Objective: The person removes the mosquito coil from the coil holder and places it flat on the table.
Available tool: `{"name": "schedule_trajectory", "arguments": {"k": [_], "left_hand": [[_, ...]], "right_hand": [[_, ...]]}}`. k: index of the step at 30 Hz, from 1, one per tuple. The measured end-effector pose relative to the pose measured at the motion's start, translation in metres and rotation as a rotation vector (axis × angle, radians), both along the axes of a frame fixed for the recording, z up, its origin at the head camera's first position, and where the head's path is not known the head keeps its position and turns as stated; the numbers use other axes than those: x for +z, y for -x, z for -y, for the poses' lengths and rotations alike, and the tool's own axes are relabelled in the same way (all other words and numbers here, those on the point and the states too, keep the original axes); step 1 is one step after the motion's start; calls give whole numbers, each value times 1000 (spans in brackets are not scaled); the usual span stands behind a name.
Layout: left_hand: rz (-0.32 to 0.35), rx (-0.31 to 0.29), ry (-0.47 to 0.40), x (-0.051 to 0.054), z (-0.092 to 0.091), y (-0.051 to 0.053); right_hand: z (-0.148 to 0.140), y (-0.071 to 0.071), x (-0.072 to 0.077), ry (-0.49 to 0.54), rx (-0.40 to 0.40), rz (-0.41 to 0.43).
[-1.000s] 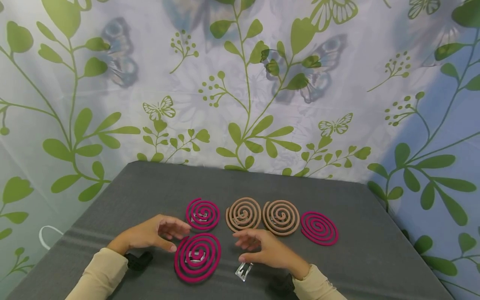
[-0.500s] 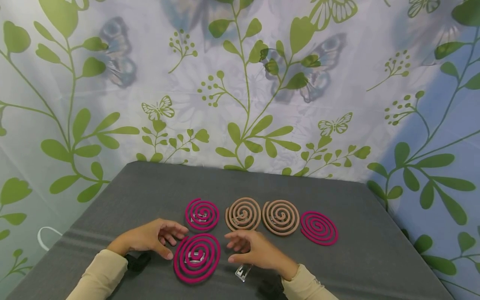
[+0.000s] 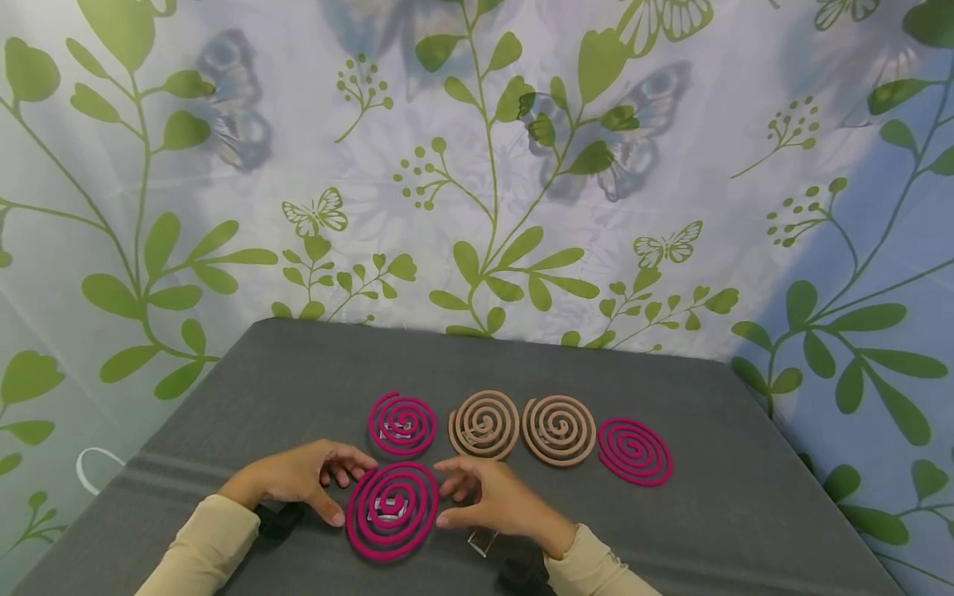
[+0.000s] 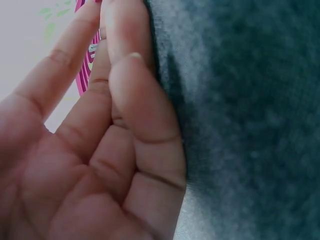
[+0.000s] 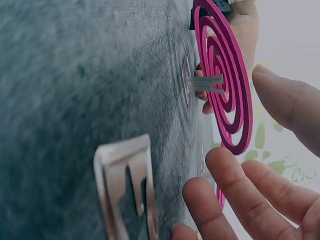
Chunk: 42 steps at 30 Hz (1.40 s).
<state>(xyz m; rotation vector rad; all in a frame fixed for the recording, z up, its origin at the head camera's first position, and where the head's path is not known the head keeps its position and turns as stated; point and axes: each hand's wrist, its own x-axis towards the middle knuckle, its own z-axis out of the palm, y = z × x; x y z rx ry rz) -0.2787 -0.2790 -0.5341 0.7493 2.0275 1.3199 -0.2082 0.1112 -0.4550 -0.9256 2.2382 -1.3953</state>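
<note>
Between the two hands a large magenta spiral coil (image 3: 392, 546) is held up off the cloth by a metal stand (image 5: 202, 82) under its centre. At its left edge is my left hand (image 3: 301, 478), thumb and fingers relaxed and apart; whether a fingertip touches the rim I cannot tell. My right hand (image 3: 503, 501) is at the coil's right side, fingers loosely spread, thumb and fingertips by the rim in the right wrist view. Below the right hand a loose metal stand (image 3: 483, 541) lies on the cloth, partly hidden by it in the head view.
Behind the hands stand a smaller magenta coil (image 3: 402, 449) and two tan coils (image 3: 484, 455), (image 3: 559, 461), with metal stands under them. Another magenta coil (image 3: 635, 480) is farther right. The grey cloth-covered table (image 3: 708, 538) meets a patterned curtain (image 3: 522, 165) at the back.
My right hand has moved left, from over the loose metal stand to the large magenta coil's right edge. The left hand has shifted slightly down, and the coils stay put.
</note>
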Motion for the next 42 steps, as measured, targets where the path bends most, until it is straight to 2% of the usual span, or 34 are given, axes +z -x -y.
{"name": "schedule_trajectory", "arguments": {"k": [5,8,10,16,19,21,23,28,30,35,37,41,42], "left_hand": [[-3,-4,2,1,-1,1],[-10,-6,1,0,-2,1],[-16,-6,2,1,-2,1],[-30,-8,3,1,-4,1],[-23,-11,-1,0,-4,1],[-25,-14,-3,0,-4,0],[-34,-23,-10,0,-3,1],[-38,-36,-27,0,-3,1],[-28,-35,-32,1,-3,2],[-6,-43,-75,3,-3,2],[-4,-58,-105,5,-4,0],[-4,-70,-125,3,-3,1],[-4,-69,-124,2,-3,2]], "right_hand": [[7,-5,2,-20,-47,-3],[9,-3,-4,-14,-48,-20],[8,2,-16,-1,-35,-41],[4,25,-70,-2,-28,-72],[4,27,-77,-7,-36,-78],[4,24,-74,7,-33,-87],[5,18,-64,15,-24,-117],[9,-1,-28,20,-30,-108],[9,0,-32,24,-39,-89],[6,17,-68,5,-48,-142],[8,12,-59,-17,-62,-141],[14,-6,-25,-30,-91,-111],[14,-7,-25,-28,-96,-110]]}}
